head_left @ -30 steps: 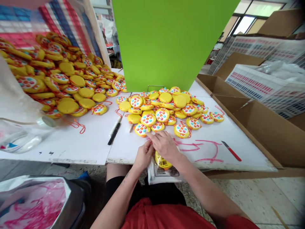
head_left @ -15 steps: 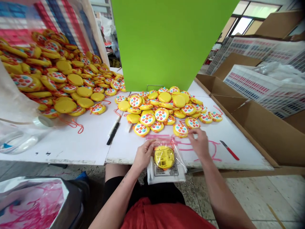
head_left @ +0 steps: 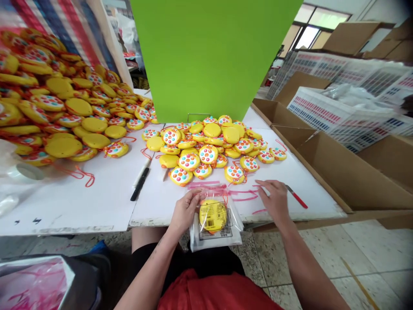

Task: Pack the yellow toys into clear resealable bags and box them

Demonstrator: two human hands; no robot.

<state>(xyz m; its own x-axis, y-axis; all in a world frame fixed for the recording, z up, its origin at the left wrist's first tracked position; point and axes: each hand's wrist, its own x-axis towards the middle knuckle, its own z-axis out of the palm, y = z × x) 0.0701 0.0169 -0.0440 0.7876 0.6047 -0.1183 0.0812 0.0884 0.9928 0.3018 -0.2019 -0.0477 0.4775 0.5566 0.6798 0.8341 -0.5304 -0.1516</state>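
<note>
My left hand (head_left: pixel 185 211) pinches the upper left edge of a clear plastic bag (head_left: pixel 237 224) at the table's front edge. Inside it lies a yellow toy (head_left: pixel 213 215), its plain side with printed text and a barcode facing up, an orange cord loop by its top. Under that bag are more bags, hanging past the edge. My right hand (head_left: pixel 275 200) hovers low over the table to the right, thumb and forefinger apart. A thin pink strip (head_left: pixel 254 186) shows at its fingertips; whether it touches them is unclear. Other pink strips (head_left: pixel 243 199) lie between the hands.
Similar toys with coloured bumps form a pile (head_left: pixel 206 153) ahead and a larger heap (head_left: pixel 77 107) at left. A green board (head_left: pixel 213 56) stands behind. Black marker (head_left: pixel 140 184) lies left, red-handled knife (head_left: pixel 298 198) right. Cardboard boxes (head_left: pixel 335 168) and white baskets (head_left: pixel 322 107) line the right side.
My right hand has drawn back from the pile's front toward me and its fingers have parted. My left hand keeps hold of the bag. The whole view has shifted slightly.
</note>
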